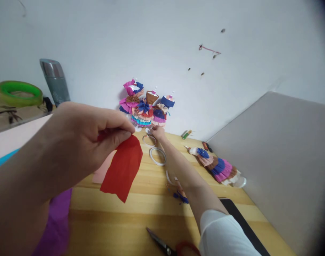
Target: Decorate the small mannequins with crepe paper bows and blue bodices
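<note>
Your left hand (84, 137) pinches a red strip (123, 169); your right hand (158, 132), its grip impossible to tell, reaches beside ruffled dresses (144, 113).

I have the left hand (82, 138) raised close to the camera, thumb (118, 138) and forefinger (117, 119) pinched together, while my right arm (184, 174) stretches far forward, its right hand (158, 133) too distant to read the grip.

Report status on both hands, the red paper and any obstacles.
Left hand pinching red paper, lower end hanging. Right hand at bases of paper-dressed figures, grip unclear. Scissors on table, apart from both hands.
</note>
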The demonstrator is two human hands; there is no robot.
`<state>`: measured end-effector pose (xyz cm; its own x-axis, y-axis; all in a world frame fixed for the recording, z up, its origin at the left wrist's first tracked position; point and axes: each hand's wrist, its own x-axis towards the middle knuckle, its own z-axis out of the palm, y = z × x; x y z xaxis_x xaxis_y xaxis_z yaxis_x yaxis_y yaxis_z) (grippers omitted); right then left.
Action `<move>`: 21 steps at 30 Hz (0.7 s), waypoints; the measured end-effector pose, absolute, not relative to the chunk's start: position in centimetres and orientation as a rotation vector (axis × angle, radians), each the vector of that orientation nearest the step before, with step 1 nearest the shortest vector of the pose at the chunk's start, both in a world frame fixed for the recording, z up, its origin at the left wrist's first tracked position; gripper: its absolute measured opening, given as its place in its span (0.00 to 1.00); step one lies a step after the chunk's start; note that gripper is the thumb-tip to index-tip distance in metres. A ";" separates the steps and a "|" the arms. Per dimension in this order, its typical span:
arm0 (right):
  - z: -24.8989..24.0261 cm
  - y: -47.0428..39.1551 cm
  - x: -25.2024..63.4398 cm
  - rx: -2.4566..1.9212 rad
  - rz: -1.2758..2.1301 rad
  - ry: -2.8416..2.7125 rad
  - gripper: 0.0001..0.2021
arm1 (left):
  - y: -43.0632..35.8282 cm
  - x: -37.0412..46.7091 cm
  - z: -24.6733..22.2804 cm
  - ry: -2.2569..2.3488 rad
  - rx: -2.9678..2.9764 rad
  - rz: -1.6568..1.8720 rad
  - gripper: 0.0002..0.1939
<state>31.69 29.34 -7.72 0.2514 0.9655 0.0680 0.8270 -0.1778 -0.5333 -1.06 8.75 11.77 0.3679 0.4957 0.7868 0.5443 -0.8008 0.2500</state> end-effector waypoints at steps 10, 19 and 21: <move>-5.5 25.2 32.5 -2.003 0.438 -1.693 0.16 | 9.1 -1.9 13.0 -0.969 -2.632 -1.317 0.13; -6.7 27.3 25.7 -1.692 0.667 -1.584 0.17 | 9.5 -2.9 13.1 -1.063 -2.549 -1.358 0.15; -7.2 28.1 23.8 -1.586 0.711 -1.518 0.17 | 9.4 -2.9 13.0 -1.071 -2.577 -1.339 0.15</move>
<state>23.78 28.14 -7.17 0.1178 0.9841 0.1328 0.5275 0.0513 -0.8480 -2.89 9.40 13.02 0.3868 0.5557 0.7359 0.5957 -0.7598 0.2606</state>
